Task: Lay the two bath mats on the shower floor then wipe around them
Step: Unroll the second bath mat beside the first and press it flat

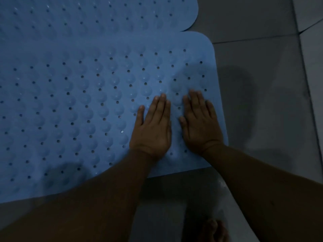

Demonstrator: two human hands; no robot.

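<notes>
Two blue bath mats with bumps and small holes lie flat on the grey tiled shower floor (262,102). The near mat (78,105) fills the middle and left of the view, and its far edge overlaps the far mat (87,20) at the top. My left hand (153,126) and my right hand (201,123) rest side by side, palms down, fingers straight, pressing on the near mat close to its right edge. No cloth or wiper is in view.
Grey floor tiles with grout lines run along the right side and below the mats. A bare foot (215,230) stands on the floor at the bottom edge. The light is dim.
</notes>
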